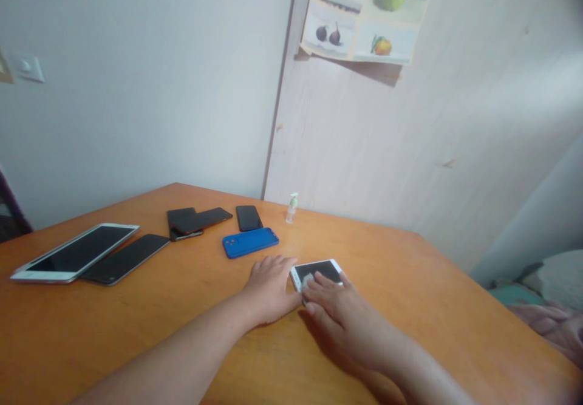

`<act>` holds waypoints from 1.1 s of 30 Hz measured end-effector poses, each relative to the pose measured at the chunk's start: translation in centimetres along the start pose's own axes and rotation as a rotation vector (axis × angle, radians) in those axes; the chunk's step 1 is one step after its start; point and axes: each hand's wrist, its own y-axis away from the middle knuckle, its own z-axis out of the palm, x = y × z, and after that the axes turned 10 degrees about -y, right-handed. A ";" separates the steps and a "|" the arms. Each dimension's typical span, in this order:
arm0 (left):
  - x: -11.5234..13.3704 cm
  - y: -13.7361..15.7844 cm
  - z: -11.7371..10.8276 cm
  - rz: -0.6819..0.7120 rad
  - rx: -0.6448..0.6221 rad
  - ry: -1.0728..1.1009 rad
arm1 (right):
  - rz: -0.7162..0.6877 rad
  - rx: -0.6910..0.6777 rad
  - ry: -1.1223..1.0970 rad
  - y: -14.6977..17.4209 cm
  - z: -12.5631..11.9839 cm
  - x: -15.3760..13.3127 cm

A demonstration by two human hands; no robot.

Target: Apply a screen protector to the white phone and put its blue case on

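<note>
A white smartphone (325, 266) lies face up on the wooden table in front of me, its dark screen partly covered. My left hand (272, 286) steadies its left end, thumb at the near side and fingers at the far side. Over the screen rests my right hand (332, 302), fingers together and pressing a small whitish wipe (308, 279) against the glass. The wipe is mostly hidden, so its exact kind is unclear. Beyond the left hand lies a blue phone case (250, 243), and a small clear pump bottle (292, 208) stands upright farther back.
On the table (182, 308), a white tablet (79, 250) and a large dark tablet (130, 259) overlap at the left. Several dark phones (203, 220) lie toward the back, one black phone (248, 217) beside the case. Walls border the far edges; rumpled fabric (553, 283) is at right.
</note>
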 end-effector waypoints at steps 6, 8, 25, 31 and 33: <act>-0.1 -0.1 0.0 0.011 0.013 -0.002 | 0.107 0.030 0.040 -0.2 -0.6 1.3; -0.1 -0.2 0.0 0.007 0.012 -0.006 | 0.217 0.086 0.096 -0.4 -1.0 2.4; -0.3 0.0 -0.3 -0.013 -0.018 -0.007 | 0.118 0.359 -0.058 -2.3 1.5 4.5; -0.9 -0.3 -0.1 0.014 -0.012 -0.010 | 0.204 0.404 -0.672 -3.1 0.5 7.0; -1.2 -0.4 0.0 0.023 -0.013 -0.006 | 0.271 0.467 -0.698 -3.3 0.1 8.1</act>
